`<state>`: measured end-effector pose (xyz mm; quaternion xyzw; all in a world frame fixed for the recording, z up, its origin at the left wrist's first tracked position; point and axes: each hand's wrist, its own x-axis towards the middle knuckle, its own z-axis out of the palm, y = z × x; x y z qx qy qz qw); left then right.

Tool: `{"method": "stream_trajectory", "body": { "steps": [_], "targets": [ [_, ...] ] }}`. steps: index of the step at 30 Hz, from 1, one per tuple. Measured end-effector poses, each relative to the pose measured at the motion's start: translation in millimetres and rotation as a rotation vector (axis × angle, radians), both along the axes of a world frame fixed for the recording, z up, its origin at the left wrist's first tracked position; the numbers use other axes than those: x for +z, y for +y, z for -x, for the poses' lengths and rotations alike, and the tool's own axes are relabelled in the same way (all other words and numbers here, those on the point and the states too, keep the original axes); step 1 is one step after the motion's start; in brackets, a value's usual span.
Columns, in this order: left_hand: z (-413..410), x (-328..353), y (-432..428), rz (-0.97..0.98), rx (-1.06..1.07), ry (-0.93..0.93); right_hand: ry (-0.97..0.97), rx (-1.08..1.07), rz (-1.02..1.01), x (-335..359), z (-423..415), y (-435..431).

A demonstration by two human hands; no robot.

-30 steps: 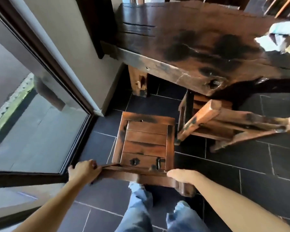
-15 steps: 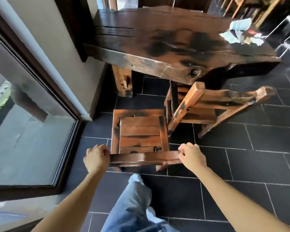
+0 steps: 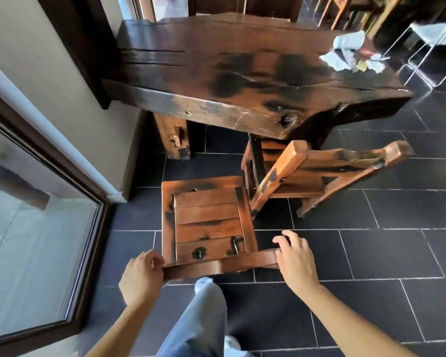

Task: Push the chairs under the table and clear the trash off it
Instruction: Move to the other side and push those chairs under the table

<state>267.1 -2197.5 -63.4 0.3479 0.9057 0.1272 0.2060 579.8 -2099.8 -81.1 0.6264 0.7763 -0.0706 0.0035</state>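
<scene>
The table (image 3: 242, 73) hides the front of the second chair (image 3: 319, 166), pushed half under its edge. The near chair (image 3: 209, 220) stands short of the table, with bare floor tiles (image 3: 198, 166) between. Trash (image 3: 353, 57) on the table's far right corner is blurred. The left hand (image 3: 139, 276) grips the near chair's back rail. The right hand (image 3: 296, 258) lies loosely spread at the rail's other end, contact unclear.

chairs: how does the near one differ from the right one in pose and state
The near chair stands wholly clear of the table; the right chair has its seat partly under the table's edge. The near chair faces the table squarely; the right chair is turned askew. The left hand grips the near chair's back rail, with the right hand at its other end; no hand is on the right chair. Both are dark-stained wood.
</scene>
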Motion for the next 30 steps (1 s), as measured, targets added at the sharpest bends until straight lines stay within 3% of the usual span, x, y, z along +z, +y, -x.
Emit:
{"method": "stream_trajectory", "body": {
  "steps": [21, 30],
  "targets": [
    [127, 5, 252, 0.042, -0.085, 0.008, -0.013, 0.049, -0.169, -1, 109, 191],
    [124, 8, 288, 0.006, -0.142, 0.001, -0.087, 0.003, -0.128, -5, 107, 242]
  ]
}}
